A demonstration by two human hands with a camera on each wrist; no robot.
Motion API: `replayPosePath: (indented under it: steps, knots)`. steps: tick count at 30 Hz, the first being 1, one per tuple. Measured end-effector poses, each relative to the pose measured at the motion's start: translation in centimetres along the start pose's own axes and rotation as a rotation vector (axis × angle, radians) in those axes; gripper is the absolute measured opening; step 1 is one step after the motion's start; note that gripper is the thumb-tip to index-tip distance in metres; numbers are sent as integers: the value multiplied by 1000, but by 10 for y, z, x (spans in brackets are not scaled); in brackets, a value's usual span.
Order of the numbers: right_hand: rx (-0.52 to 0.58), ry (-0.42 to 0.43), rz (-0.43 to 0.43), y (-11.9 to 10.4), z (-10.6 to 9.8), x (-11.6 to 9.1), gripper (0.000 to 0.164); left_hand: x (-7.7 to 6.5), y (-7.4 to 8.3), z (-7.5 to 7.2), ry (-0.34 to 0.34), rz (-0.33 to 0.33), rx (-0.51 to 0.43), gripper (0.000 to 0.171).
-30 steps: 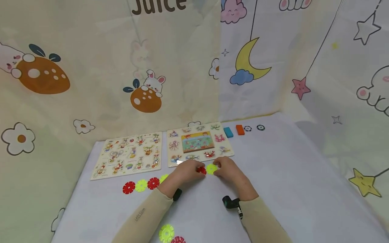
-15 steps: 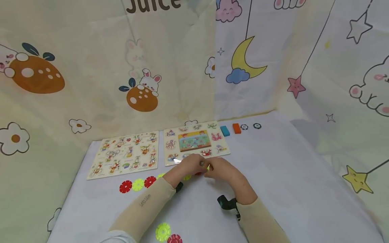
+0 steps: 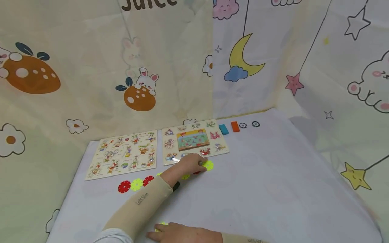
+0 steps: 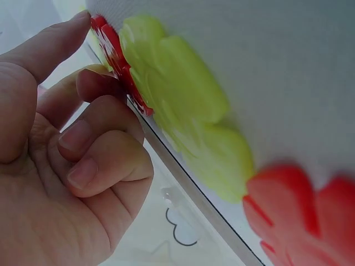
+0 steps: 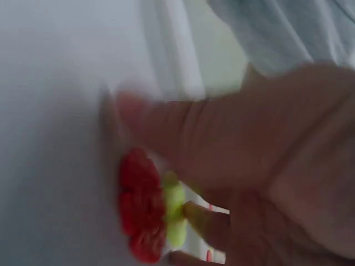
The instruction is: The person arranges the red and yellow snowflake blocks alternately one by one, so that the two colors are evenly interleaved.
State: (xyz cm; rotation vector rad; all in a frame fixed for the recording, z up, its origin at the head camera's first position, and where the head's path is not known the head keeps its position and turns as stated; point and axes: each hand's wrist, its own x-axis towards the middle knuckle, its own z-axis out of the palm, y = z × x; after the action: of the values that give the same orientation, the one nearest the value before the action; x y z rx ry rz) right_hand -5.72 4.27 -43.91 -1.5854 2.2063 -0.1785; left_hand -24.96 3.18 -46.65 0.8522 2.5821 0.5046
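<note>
My left hand (image 3: 187, 164) is at the right end of a row of red and yellow-green plastic snowflake discs. Its thumb and fingertips pinch the edges of a red disc (image 4: 108, 47), while its other fingers are curled. Against this one lies the last yellow-green disc (image 3: 209, 165), partly under the fingers. Near the front, my right hand (image 3: 185, 233) reaches with spread fingers over a yellow-green disc (image 5: 176, 213) and a red disc (image 5: 143, 205); it is blurred in the right wrist view. Contact there cannot be made out.
Two wooden picture puzzle boards, one at left (image 3: 124, 155) and one at centre (image 3: 194, 141), lie along the back. To their right are a blue block (image 3: 223, 129), an orange block (image 3: 235, 127) and two round chips (image 3: 255, 124). A printed cloth hangs behind.
My right hand has left the end of the row and moved down to the front discs. The last yellow-green disc lies against the row. My left hand has stayed near the row's end.
</note>
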Motion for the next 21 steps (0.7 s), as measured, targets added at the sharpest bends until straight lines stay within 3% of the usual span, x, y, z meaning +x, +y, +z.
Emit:
replayPosePath:
  steps: [2,4,7,10,14,21]
  knots:
    - [-25,-57,16,1,6,3,54,-1,0,0,1,6,-9,51]
    - [-38,-58,33,5,8,4,48,-2,0,-1,2,13,-26,52]
    - [-83,10,69,12,5,1,39,-3,0,-2,4,19,-49,51]
    - [-106,146,178,20,1,-6,25,-3,2,-4,8,28,-48,51]
    - [-168,246,309,30,-4,-14,18,-4,3,-5,10,34,-44,50]
    - [-128,225,503,41,-10,-24,12,-5,2,-3,6,15,-67,51]
